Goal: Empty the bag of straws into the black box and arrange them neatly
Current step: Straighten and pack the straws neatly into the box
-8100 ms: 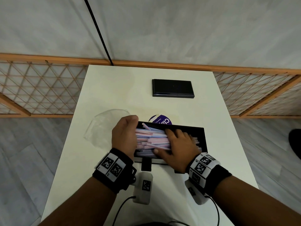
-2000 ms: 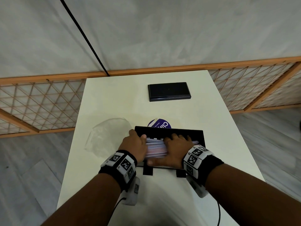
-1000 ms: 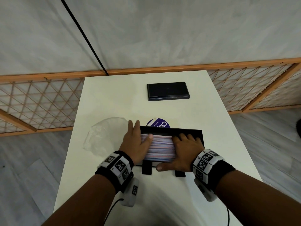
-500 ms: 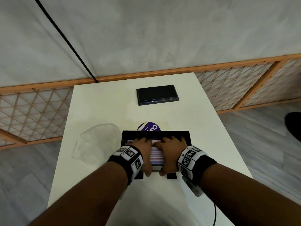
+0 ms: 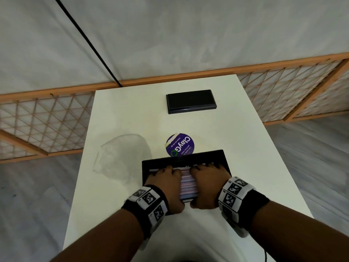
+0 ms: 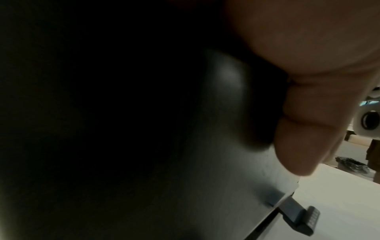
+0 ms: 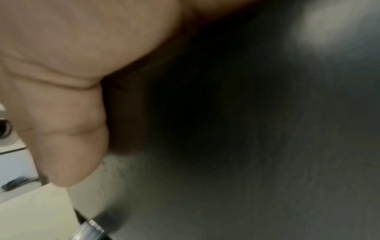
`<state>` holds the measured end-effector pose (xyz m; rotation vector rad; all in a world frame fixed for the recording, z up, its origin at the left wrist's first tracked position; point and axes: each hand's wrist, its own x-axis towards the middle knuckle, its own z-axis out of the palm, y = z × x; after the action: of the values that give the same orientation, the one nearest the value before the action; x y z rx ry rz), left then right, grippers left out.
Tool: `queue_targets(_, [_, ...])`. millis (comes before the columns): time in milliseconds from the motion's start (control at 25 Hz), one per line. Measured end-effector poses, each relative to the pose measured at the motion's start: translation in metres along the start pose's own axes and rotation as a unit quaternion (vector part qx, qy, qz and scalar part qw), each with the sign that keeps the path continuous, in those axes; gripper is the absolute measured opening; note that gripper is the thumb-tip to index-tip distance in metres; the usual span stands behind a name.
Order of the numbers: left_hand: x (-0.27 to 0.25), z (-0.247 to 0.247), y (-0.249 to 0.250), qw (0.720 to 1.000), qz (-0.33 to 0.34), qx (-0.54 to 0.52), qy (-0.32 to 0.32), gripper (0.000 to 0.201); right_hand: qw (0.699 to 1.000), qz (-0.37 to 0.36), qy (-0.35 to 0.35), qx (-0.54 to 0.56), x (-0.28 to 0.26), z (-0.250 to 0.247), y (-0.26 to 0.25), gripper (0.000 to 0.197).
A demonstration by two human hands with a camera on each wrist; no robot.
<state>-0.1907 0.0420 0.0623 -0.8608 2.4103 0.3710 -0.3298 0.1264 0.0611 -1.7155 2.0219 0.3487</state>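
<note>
Lower centre: box (image 5: 181, 159) was black, straws (image 5: 188, 186) pink, white and pale blue | above it: purple disc (image 5: 180, 146), white lettering | upper centre: black lid (image 5: 190, 101) | table (image 5: 245, 167) was white | wristbands (image 5: 149, 201) black with black-and-white square codes | lattice (image 5: 47, 125) orange

white table (image 5: 120, 114), black box (image 5: 181, 158), lid (image 5: 190, 100), bag (image 5: 120, 156), sticker (image 5: 180, 146)

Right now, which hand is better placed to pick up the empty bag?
Left, I'd say. The empty bag lies left of the black box, next to the left hand; the right hand would have to cross over the straws.
</note>
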Motion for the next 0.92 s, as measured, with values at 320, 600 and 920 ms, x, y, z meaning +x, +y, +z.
queue_targets(320, [-0.0005,0.0103,-0.0048,0.999,-0.009,-0.038,0.018,0.084,1.000,0.007,-0.010,0.011,-0.0001,0.0036,-0.0011,0.086])
queue_targets(600, [-0.0026,0.0090,-0.0035,0.999,-0.006,-0.034,0.035,0.077,1.000,0.019,-0.024,0.001,-0.0009,0.0011,-0.0036,0.088])
queue_targets(920, [-0.0002,0.0088,-0.0040,0.999,-0.011,-0.047,0.015,0.080,0.999,0.020,-0.023,0.027,0.0008,0.0023,-0.0036,0.076])
